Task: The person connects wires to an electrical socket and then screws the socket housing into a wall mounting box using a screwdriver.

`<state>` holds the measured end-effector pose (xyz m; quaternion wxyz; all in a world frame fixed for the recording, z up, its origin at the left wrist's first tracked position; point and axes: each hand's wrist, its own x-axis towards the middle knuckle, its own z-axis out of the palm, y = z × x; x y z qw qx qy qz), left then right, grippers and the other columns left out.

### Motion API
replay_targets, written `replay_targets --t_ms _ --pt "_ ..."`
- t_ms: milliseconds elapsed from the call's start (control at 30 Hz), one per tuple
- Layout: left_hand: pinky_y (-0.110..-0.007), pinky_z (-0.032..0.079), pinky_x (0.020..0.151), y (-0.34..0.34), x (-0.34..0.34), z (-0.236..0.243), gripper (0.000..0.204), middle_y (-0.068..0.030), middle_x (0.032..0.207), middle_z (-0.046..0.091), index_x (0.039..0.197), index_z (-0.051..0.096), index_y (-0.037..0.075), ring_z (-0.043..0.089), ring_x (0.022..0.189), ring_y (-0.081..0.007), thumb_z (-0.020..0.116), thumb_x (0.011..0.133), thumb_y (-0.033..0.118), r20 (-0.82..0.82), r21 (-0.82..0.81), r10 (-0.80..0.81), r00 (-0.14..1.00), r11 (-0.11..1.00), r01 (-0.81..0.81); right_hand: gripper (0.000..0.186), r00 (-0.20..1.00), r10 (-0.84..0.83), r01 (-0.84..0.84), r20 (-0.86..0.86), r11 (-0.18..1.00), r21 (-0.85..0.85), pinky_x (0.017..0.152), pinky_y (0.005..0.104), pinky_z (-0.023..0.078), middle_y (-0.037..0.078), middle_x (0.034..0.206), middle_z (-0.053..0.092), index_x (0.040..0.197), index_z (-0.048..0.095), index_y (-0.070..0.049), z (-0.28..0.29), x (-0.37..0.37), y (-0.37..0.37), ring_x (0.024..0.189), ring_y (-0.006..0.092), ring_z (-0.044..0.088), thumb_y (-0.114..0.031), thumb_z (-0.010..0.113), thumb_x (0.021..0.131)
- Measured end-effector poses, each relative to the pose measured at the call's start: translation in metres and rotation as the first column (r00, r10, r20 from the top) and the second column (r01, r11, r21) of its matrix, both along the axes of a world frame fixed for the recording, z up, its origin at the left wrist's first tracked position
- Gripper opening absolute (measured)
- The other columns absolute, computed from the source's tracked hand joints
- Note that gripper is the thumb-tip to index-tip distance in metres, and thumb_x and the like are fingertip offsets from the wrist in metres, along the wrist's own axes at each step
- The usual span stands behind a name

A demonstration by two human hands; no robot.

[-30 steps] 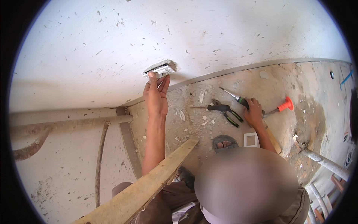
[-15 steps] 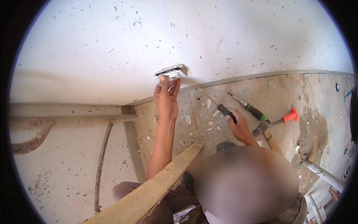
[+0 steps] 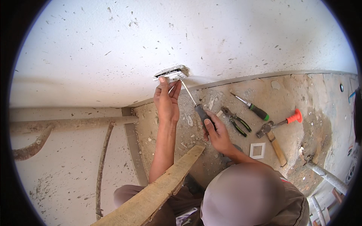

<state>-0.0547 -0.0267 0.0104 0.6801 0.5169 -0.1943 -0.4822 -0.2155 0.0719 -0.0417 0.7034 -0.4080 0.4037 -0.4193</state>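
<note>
White speckled wall fills the top, dusty concrete floor below right. Far left, grey pipes run along the wall base, one thin pipe dropping down. Wooden plank slants across my lap.

My left hand reaches up, fingers closed on the lower edge of the white socket plate, which sits on the wall just above the floor line, tilted slightly off the surface.

My right hand is wrapped tight round the dark handle of a screwdriver; its shaft angles up-left, tip touching the plate's right end.

Right of that hand on the floor: pliers with green-black grips, then a green-handled screwdriver, apart from each other. Small white square frame lies near my right forearm. Hammer with wooden handle sits beside it, head touching a chisel with orange guard. Grey conduit at lower right.
</note>
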Motion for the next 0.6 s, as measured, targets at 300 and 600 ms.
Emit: replay_targets --t_ms 300,600 --pt "-0.033 0.055 0.091 -0.0003 0.0008 -0.0016 0.05 -0.0177 0.099 0.058 0.105 0.048 -0.005 0.063 0.1 -0.0276 0.064 0.091 0.04 -0.007 -0.009 -0.024 1.0 1.0 0.024 0.046 0.999 -0.023 0.021 0.049 0.999 0.034 0.054 0.0226 0.045 0.005 0.096 0.054 0.138 0.04 -0.002 0.0044 0.0025 0.0005 0.071 0.0078 0.049 -0.03 0.044 0.103" --pt "-0.034 0.055 0.092 0.0002 0.0029 -0.0037 0.049 -0.018 0.101 0.059 0.104 0.049 -0.005 0.063 0.1 -0.0282 0.064 0.091 0.04 0.0 -0.012 -0.015 1.0 1.0 0.015 0.046 0.996 -0.031 0.03 0.088 0.999 0.019 0.054 0.0226 0.044 0.005 0.095 0.054 0.139 0.039 0.0 0.0031 0.0005 0.0 0.071 0.0077 0.048 -0.028 0.044 0.103"
